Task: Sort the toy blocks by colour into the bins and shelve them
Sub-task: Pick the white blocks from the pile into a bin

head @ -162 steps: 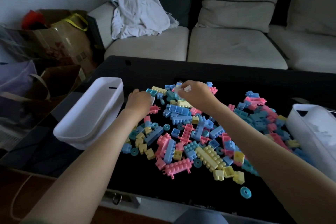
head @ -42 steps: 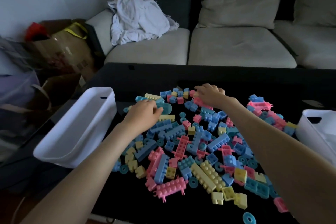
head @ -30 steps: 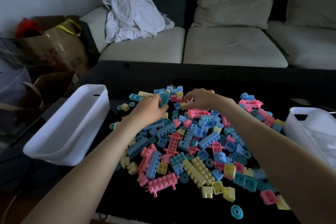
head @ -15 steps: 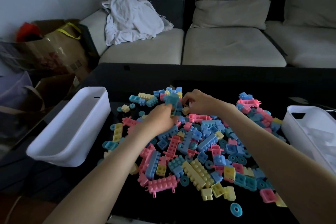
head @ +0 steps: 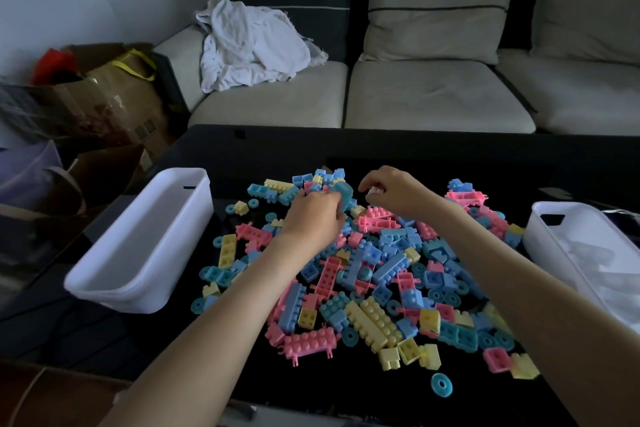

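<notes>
A heap of pink, blue, teal and yellow toy blocks [head: 374, 274] covers the middle of the black table [head: 398, 149]. My left hand [head: 313, 217] sits over the heap's far left part and grips a teal block [head: 343, 194] that sticks up past its fingers. Just right of it, my right hand [head: 394, 191] hovers above the far blocks with curled fingers, pinching a small pale piece [head: 374, 190]. One white bin [head: 145, 239] stands at the heap's left, a second white bin [head: 588, 253] at its right.
A beige sofa [head: 433, 90] with a crumpled white cloth [head: 249, 45] runs behind the table. Cardboard boxes and bags [head: 93, 104] crowd the floor at the left. A lone teal ring [head: 441, 385] lies near the table's front edge.
My left hand has slid right across the heap and taken up the teal block. My right hand has lifted slightly from the far blocks. Blocks at the left have spread out.
</notes>
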Motion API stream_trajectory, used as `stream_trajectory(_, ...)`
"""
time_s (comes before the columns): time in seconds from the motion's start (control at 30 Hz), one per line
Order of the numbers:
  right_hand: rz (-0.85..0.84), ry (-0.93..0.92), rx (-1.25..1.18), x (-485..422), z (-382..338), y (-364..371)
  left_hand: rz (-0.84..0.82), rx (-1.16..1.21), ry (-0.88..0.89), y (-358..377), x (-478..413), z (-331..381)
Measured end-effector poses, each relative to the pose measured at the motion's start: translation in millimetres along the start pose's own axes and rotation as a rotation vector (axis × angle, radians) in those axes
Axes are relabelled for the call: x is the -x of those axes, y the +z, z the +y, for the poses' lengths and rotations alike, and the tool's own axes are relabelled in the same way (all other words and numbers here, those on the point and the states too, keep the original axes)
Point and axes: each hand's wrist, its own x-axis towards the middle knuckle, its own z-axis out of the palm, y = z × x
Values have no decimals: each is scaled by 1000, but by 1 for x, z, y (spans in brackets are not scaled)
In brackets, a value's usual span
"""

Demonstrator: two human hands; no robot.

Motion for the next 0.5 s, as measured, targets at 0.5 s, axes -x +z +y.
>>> stream_trajectory(0.5, 249, 299, 113, 146, 88, -78, -15, 438, 83, -18, 14, 114)
